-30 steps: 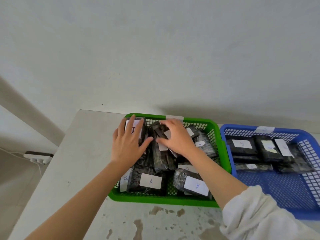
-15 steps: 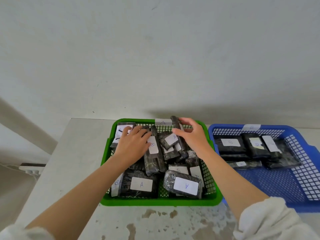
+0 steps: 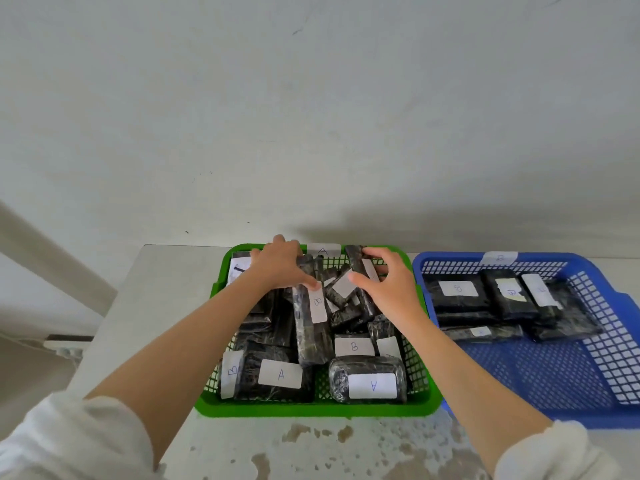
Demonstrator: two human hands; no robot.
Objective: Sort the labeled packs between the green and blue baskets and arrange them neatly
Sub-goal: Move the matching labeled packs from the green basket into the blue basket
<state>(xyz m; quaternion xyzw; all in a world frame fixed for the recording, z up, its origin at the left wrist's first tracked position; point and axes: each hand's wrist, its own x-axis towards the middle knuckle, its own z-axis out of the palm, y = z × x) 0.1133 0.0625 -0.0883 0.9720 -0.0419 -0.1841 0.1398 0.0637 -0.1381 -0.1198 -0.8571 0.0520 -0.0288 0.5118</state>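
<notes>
Black packs with white labels, A and B mixed, lie in a loose heap in the green basket at mid-table. Two marked A lie flat against its near wall. A long pack marked B runs near to far through the middle.

Right hand: thumb and curled fingers pinch a tilted pack standing on edge at the far middle of the heap.

Left hand: laid over the far-left packs, fingertips at the far rim, thumb on the long pack's far end. Whether it grips anything cannot be determined.

Blue basket stands just right of the green one. A tidy row of further packs, B where legible, lies along its far side.

A paper tag on the green basket's far rim reads A.

Table is pale, with worn patches at the near edge. White sleeves are pushed up both forearms.
</notes>
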